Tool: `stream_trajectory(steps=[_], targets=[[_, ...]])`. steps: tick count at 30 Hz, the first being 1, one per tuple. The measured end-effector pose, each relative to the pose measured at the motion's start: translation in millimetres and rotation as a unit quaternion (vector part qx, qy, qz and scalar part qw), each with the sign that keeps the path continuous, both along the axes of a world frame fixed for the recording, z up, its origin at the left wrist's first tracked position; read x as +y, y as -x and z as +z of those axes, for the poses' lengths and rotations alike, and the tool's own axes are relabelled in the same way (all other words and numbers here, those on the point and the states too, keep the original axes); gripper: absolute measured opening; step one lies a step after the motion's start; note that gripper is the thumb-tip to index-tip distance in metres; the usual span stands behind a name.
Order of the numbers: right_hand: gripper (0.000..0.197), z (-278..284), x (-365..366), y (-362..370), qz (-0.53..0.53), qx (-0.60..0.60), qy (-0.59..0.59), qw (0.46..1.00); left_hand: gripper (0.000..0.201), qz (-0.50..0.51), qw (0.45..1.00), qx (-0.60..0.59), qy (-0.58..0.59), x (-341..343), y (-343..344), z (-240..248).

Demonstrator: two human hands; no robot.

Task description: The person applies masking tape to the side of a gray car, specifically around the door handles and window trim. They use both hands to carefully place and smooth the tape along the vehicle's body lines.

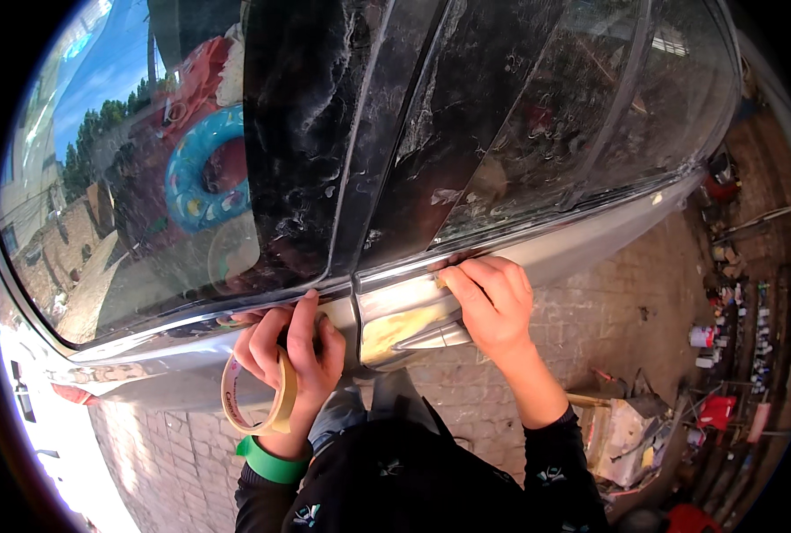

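My left hand [290,345] is at the lower edge of a dusty car window. A roll of masking tape [284,400] is caught in its curled fingers, while the index finger reaches up to the window trim [226,325]. Around my left wrist sits a green band [273,460] that looks like a tape roll. My right hand [493,306] is closed in a pinch at the trim of the neighbouring door, and whatever lies between its fingertips is hidden. Below the trim, a yellowish sanded patch [395,333] shows beside the door handle [435,336].
The silver car body [591,235] runs across in front of me above a brick-paved floor [582,302]. At the right, shelves hold several cans and bottles [703,337]. A cluttered stand [631,435] is below them. The glass reflects a blue swim ring [182,178].
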State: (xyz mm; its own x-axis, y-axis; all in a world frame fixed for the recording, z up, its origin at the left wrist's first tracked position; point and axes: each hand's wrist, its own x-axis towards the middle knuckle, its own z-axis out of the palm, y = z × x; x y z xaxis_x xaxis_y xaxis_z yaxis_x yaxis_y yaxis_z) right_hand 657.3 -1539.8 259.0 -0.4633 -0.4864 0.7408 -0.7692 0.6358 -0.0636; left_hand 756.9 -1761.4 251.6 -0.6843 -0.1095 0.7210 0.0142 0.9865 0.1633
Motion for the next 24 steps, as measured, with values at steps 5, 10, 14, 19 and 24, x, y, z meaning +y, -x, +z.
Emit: stream_trajectory(steps=[5, 10, 14, 19, 24], targets=[[0.032, 2.9, 9.2, 3.3, -0.001, -0.006, -0.006, 1.0, 0.036, -0.003, 1.0, 0.011, -0.008, 0.3, -0.2, -5.9], [0.032, 8.0, -5.3, -1.9, 0.016, -0.003, -0.014, 1.0, 0.035, -0.001, 1.0, 0.014, -0.018, 2.0, 0.5, -5.5], [0.033, 3.9, 5.4, 2.6, 0.004, 0.005, -0.007, 1.0, 0.035, -0.008, 1.0, 0.024, -0.017, 0.4, 1.0, -6.7], [0.033, 10.5, -7.2, -2.5, 0.019, -0.007, -0.023, 1.0, 0.035, -0.003, 1.0, 0.02, -0.02, 1.0, 0.3, -6.8], [0.033, 4.8, -3.1, -3.0, -0.006, 0.001, -0.015, 1.0, 0.035, 0.0, 1.0, 0.018, -0.021, 1.5, 0.4, -7.5]])
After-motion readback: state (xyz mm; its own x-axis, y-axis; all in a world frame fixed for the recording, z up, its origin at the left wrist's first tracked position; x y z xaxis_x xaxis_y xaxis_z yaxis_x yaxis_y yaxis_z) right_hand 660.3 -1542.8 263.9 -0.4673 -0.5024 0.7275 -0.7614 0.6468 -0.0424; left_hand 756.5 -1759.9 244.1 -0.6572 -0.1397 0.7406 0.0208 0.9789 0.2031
